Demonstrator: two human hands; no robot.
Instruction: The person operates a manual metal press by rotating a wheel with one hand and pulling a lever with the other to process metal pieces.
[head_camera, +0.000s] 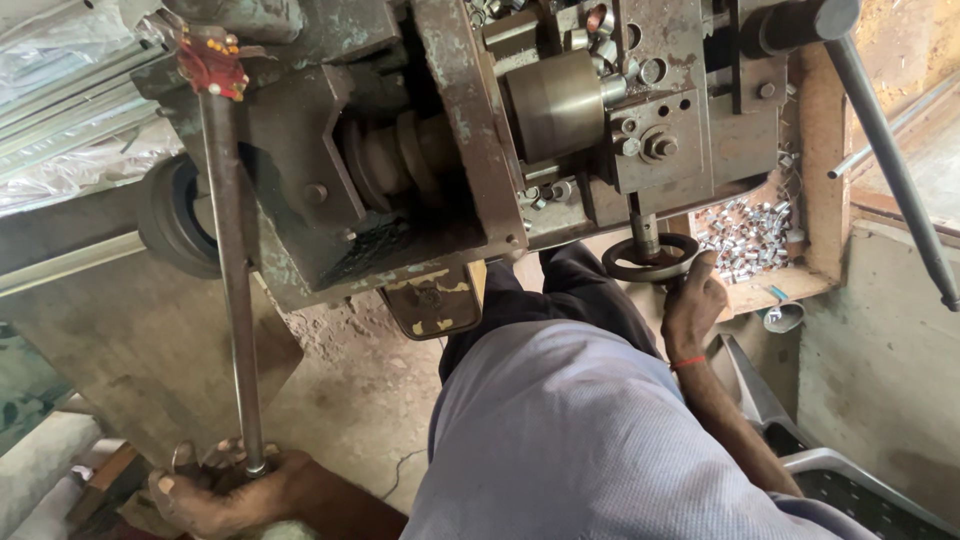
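A worn, greasy metal lathe (480, 130) fills the top of the view. My right hand (692, 305), with a red thread at the wrist, grips the rim of a small dark handwheel (650, 258) below the machine. My left hand (215, 490) is at the bottom left, closed around the lower end of a long steel rod (232, 270). The rod rises to a red-wrapped fitting (212, 68) on the machine. My grey shirt (580, 440) covers the bottom centre.
A wooden tray (820, 180) to the right holds several small shiny metal pieces (748, 238). A long dark lever (890, 160) slants down the right side. A black rubber ring (175, 215) sits at left. A grey plastic chair (830, 480) is at bottom right, above a dusty concrete floor (350, 390).
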